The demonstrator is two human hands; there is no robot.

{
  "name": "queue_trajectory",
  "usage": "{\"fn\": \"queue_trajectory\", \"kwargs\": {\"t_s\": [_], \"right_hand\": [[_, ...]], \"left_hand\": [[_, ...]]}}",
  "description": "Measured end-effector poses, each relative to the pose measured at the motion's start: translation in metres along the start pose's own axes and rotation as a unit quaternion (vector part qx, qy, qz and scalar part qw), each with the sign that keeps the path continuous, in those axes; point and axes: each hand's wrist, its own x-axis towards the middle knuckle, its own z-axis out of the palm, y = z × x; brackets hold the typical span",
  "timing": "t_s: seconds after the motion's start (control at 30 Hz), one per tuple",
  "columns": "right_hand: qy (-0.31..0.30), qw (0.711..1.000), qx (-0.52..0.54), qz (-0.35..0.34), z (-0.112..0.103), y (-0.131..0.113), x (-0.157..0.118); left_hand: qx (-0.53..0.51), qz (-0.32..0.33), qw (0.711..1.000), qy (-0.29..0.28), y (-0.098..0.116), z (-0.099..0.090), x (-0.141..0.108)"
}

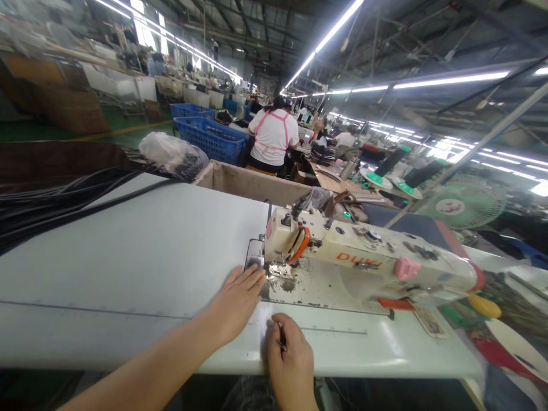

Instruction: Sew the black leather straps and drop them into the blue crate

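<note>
A white sewing machine (359, 251) with orange lettering stands on the pale worktable (141, 251). My left hand (237, 305) lies flat beside the needle area, its fingers stretched out and its fingertips at the slide plate (256, 261) left of the presser foot. Nothing shows in its grip, though what lies under the palm is hidden. Near the table's front edge, my right hand (293, 357) is curled round a small dark metal tool (281, 337); only a short piece of it shows between thumb and fingers, so its kind is unclear.
Long black strips (81, 197) lie across the table's far left, near a clear plastic bag (171, 149). A fabric-lined bin (252, 185) stands behind the table. Thread cones (387, 168) and a green fan (462, 202) are at the right. A person (274, 137) sits ahead beside blue crates (209, 140).
</note>
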Motion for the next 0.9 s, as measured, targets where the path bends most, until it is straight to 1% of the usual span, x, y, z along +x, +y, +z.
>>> {"fn": "queue_trajectory", "kwargs": {"t_s": [0.17,0.37,0.53,0.6,0.67,0.73,0.83,0.9], "right_hand": [[-0.001,1.000,-0.006,-0.005,-0.001,-0.002,0.001],[-0.001,1.000,-0.009,-0.015,-0.003,-0.004,0.003],[0.009,0.999,-0.016,-0.029,-0.004,-0.006,0.004],[0.013,0.999,-0.019,-0.033,-0.004,-0.006,0.004],[0.015,0.999,-0.019,-0.033,-0.004,-0.006,0.004],[0.017,0.999,-0.018,-0.030,-0.004,-0.005,0.004],[0.019,0.999,-0.019,-0.029,-0.004,-0.005,0.003],[0.021,0.999,-0.019,-0.030,-0.004,-0.006,0.002]], "left_hand": [[-0.022,-0.041,0.998,-0.046,0.000,-0.009,0.009],[-0.044,-0.061,0.995,-0.070,0.002,-0.018,0.014],[-0.047,-0.070,0.993,-0.079,0.004,-0.025,0.015],[-0.053,-0.070,0.993,-0.078,0.002,-0.025,0.016],[-0.073,-0.062,0.993,-0.068,-0.005,-0.023,0.021],[-0.110,-0.054,0.992,-0.043,-0.017,-0.019,0.031],[-0.152,-0.042,0.987,-0.009,-0.041,-0.009,0.054],[-0.156,-0.022,0.988,-0.009,-0.055,-0.005,0.072]]}}
